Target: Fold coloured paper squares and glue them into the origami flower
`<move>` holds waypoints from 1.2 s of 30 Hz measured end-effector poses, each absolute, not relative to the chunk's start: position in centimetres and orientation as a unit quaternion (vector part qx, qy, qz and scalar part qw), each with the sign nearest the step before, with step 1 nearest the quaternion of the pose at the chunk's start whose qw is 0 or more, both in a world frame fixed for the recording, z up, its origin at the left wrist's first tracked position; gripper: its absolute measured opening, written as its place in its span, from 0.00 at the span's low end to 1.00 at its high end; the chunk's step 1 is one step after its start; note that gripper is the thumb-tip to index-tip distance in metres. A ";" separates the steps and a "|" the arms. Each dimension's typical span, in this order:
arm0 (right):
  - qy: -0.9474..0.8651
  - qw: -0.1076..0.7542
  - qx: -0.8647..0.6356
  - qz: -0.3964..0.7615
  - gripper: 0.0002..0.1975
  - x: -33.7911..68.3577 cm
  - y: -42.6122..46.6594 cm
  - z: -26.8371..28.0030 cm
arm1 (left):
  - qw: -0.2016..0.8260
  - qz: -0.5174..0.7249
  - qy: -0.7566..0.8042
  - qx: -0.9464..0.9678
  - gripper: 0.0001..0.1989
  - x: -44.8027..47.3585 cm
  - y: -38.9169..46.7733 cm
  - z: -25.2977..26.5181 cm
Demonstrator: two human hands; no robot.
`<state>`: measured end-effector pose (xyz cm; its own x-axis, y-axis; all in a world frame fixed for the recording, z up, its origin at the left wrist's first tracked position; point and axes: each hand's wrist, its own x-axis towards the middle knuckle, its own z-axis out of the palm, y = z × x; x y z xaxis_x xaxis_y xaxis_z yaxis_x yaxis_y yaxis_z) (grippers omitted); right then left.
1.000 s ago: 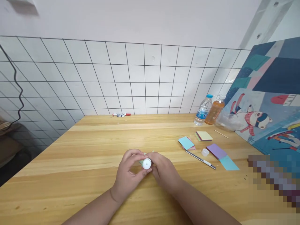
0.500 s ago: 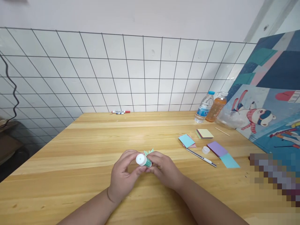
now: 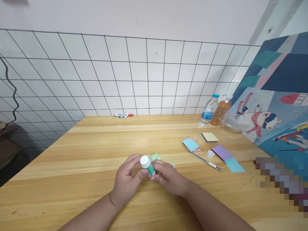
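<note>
A glue stick [image 3: 150,168] with a green label is held between my hands, tilted so its white round end points up and to the left. My left hand [image 3: 128,173] has its thumb and fingers closed around the glue stick near the white end. From the other side, my right hand [image 3: 169,176] grips its lower part with bent fingers. Pale green folded paper [image 3: 156,157] with pointed tips lies just beyond the hands, partly hidden by my right hand. A translucent round cap [image 3: 210,154] rests on the table to the right.
Right of my hands lie a utility knife [image 3: 205,161], a blue paper square [image 3: 191,144], a yellow-topped paper stack [image 3: 209,137], purple paper [image 3: 221,152] and a thin stick [image 3: 227,135]. Two bottles [image 3: 209,110] stand at the back right. Markers [image 3: 124,115] lie by the tiled wall.
The glue stick has tilted, so more of its green side shows. My right hand has shifted slightly down, and more of the green folded paper is visible behind it.
</note>
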<state>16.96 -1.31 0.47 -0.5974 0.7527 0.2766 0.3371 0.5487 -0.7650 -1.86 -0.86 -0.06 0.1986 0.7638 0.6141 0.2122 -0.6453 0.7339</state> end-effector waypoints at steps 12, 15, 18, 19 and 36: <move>-0.644 0.272 -0.258 0.666 0.23 16.3 -1.6 -0.8 | 0.630 0.484 0.287 0.536 0.17 -1.5 -0.1 -0.6; -0.629 0.277 -0.251 0.681 0.24 16.3 -1.6 -0.6 | 0.688 0.466 0.268 0.487 0.18 -1.2 0.1 -0.4; -0.621 0.282 -0.248 0.688 0.24 16.2 -1.6 -0.3 | 0.705 0.467 0.269 0.461 0.18 -1.1 0.1 -0.3; -0.617 0.286 -0.248 0.690 0.23 16.2 -1.6 -0.3 | 0.704 0.475 0.274 0.451 0.18 -1.1 0.1 -0.3; -0.249 0.659 -0.301 0.643 0.16 17.7 -0.3 1.0 | 0.333 0.403 0.436 0.732 0.06 -0.9 -0.2 0.1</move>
<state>17.68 -0.29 0.97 0.0491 0.9971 -0.0588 -0.6973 -0.0079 -0.7167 -0.85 -0.17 0.11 0.2945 0.9072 0.3005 0.3695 -0.3981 0.8396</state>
